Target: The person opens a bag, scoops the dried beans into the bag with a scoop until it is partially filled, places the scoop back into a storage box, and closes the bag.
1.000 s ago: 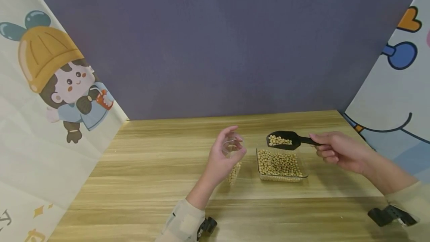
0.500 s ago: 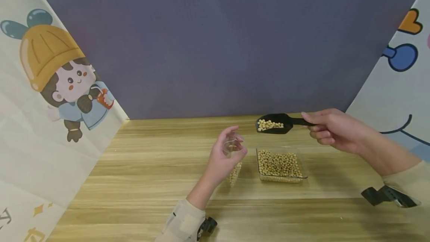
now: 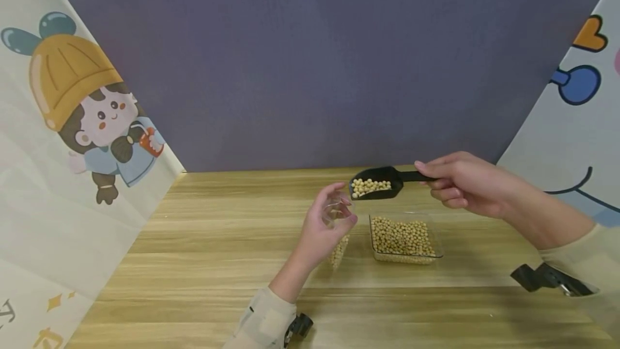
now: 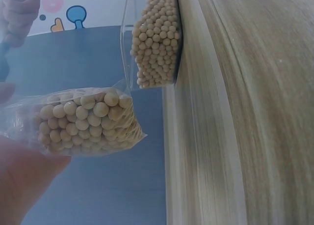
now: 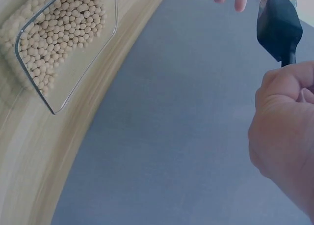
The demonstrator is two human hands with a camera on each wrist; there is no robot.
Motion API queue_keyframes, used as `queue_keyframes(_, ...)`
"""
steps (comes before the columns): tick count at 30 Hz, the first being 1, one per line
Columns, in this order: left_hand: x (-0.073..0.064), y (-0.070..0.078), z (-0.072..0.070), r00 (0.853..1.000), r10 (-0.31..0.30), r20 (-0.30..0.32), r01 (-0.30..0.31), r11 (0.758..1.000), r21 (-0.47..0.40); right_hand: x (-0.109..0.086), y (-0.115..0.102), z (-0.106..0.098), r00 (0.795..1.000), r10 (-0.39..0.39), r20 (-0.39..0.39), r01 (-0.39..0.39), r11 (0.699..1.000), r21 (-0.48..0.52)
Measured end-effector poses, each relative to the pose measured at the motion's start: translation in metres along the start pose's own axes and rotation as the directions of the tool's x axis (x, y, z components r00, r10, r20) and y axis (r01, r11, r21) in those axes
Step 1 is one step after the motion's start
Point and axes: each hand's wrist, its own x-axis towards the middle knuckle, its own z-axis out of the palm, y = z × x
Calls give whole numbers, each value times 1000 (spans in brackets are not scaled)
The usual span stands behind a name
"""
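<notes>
In the head view my left hand holds a clear plastic bag around its open mouth, with the fingers and thumb curled in a ring. Pale round beans, like soybeans, fill the lower part of the bag in the left wrist view. My right hand grips the handle of a black scoop. A small heap of soybeans lies in the scoop, whose tip is just beside the bag's mouth and the left fingertips. From the right wrist, only the underside of the scoop shows.
A clear rectangular container with many soybeans stands on the wooden table, right of the bag and below the scoop. A dark grey-blue panel rises behind the table. Printed cartoon walls flank both sides.
The right hand has lifted the loaded scoop from above the container and carried it left to the bag's mouth, dipping slightly at the end. The left hand and bag have hardly moved.
</notes>
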Motion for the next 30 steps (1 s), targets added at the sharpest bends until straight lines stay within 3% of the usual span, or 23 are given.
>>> queue_keyframes(20, -2, 1, 0, 999, -45, -10, 45, 998, 53, -1, -23, 20, 999, 37, 7, -35, 987, -156)
queue_keyframes(30, -2, 0, 1, 1000, -11, -7, 12, 999, 50, -1, -30, 19, 998, 60, -9, -60, 982, -181)
